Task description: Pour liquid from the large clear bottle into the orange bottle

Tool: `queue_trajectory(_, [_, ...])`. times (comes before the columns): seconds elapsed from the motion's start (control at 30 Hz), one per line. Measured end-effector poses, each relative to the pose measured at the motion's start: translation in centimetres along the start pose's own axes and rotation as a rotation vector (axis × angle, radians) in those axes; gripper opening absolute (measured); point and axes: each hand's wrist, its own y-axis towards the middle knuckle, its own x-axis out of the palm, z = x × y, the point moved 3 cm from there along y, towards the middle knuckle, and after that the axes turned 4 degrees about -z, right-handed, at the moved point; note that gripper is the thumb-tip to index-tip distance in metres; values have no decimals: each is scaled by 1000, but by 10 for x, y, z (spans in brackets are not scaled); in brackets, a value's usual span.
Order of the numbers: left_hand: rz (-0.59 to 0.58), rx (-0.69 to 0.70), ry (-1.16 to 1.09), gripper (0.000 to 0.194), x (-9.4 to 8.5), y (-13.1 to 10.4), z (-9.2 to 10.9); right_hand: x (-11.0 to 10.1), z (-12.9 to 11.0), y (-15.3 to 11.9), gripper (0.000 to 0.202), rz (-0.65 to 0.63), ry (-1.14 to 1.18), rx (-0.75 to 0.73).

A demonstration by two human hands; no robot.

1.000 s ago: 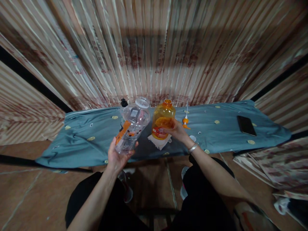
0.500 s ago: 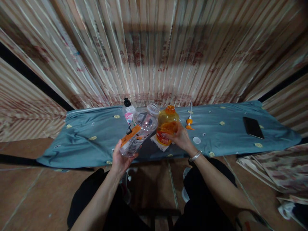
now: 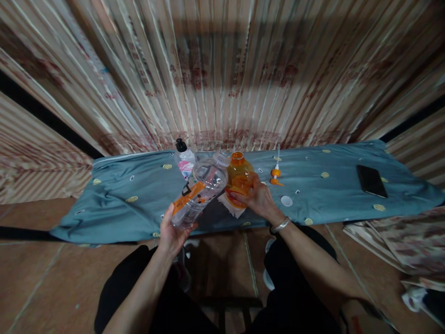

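My left hand [image 3: 176,234] is closed round the lower end of a clear plastic bottle [image 3: 205,185] with an orange label. That bottle tilts to the upper right, and its uncapped neck is close to the orange bottle's neck; I cannot tell whether they touch. The orange bottle [image 3: 241,169] has an open mouth and a red label, and my right hand [image 3: 259,197] grips its right side. Beneath it is a whitish cloth or tissue [image 3: 234,209]. Right of the orange bottle lies an orange pump top [image 3: 276,174] with its white tube. A round white cap [image 3: 286,201] is near my right wrist.
Behind the clear bottle stands a small bottle [image 3: 186,160] with a black top and pink label. A dark phone-like slab [image 3: 371,181] lies at the right of the narrow table [image 3: 114,208], which has a blue-green cloth. A striped curtain [image 3: 215,69] hangs behind.
The orange bottle has shifted slightly left and its neck now leans nearer to the clear bottle's neck. My right hand has stayed on it. The view has moved a little.
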Motion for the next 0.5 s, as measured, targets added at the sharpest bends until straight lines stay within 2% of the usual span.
queue_trajectory(0.23, [116, 31, 18, 45, 6, -3, 3, -4, 0, -1, 78, 74, -152, -66])
queue_trajectory(0.5, [113, 56, 37, 47, 2, -3, 3, -3, 5, -1, 80, 97, -236, -79])
